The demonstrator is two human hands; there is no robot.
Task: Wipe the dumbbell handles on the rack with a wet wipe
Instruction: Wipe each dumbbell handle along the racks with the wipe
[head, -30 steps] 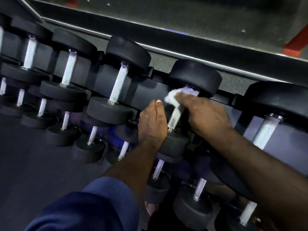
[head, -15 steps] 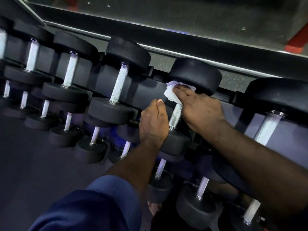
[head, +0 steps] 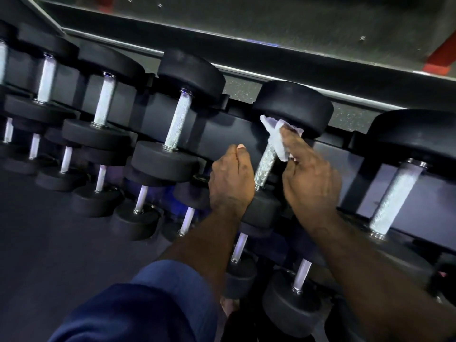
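A black dumbbell [head: 293,104] with a knurled silver handle [head: 265,165] lies on the top tier of the rack [head: 237,129]. My right hand [head: 311,178] pinches a white wet wipe [head: 277,139] against the upper part of that handle, just below the far weight head. My left hand [head: 232,178] grips the near weight head of the same dumbbell, its thumb pointing up beside the handle. The lower part of the handle shows bare between both hands.
More dumbbells [head: 177,124] with silver handles line the top tier to the left, and a larger dumbbell [head: 394,196] sits to the right. Smaller dumbbells [head: 140,201] fill the lower tiers. Dark gym floor [head: 49,255] lies at the left. A mirror edge [head: 246,72] runs behind the rack.
My right hand has slid the wipe up the handle toward the far weight head, then drawn slightly back to the right. My left hand stays on the near head.
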